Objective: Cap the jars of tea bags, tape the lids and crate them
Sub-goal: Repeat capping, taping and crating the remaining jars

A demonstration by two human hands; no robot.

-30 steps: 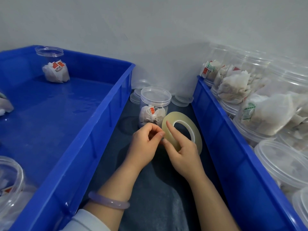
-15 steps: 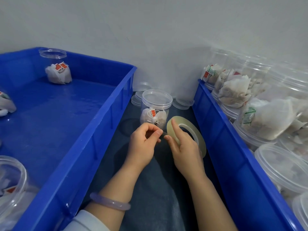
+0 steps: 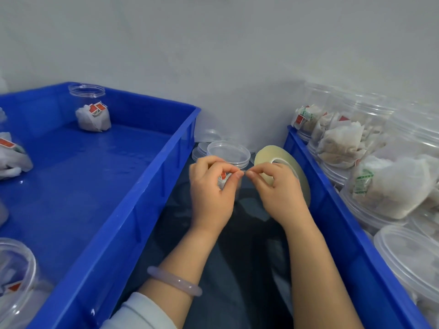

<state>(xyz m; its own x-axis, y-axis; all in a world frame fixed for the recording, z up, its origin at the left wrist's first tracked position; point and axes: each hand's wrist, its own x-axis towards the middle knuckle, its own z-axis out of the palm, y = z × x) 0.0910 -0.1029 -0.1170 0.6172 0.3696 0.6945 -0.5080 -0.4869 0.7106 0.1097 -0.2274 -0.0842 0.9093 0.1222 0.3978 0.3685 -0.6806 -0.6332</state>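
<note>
A clear capped jar of tea bags (image 3: 228,155) stands between the two blue crates, partly hidden behind my hands. My right hand (image 3: 280,193) holds a large roll of clear tape (image 3: 297,176) on edge, thumb and forefinger pinched at its rim. My left hand (image 3: 212,188) pinches close to it, fingertip to fingertip, apparently on the thin tape end, which is too fine to see. The left blue crate (image 3: 147,186) holds a few capped jars, one (image 3: 91,108) at its far end.
The right blue crate (image 3: 332,222) is piled with open jars of tea bags (image 3: 344,141) and a lid (image 3: 408,255) near the front. Loose clear lids (image 3: 204,144) lie against the white wall behind the jar. A dark cloth (image 3: 237,269) covers the gap.
Both hands have risen with the tape roll toward the jar's lid. The roll has turned more on edge, and my fingertips now meet in a pinch.
</note>
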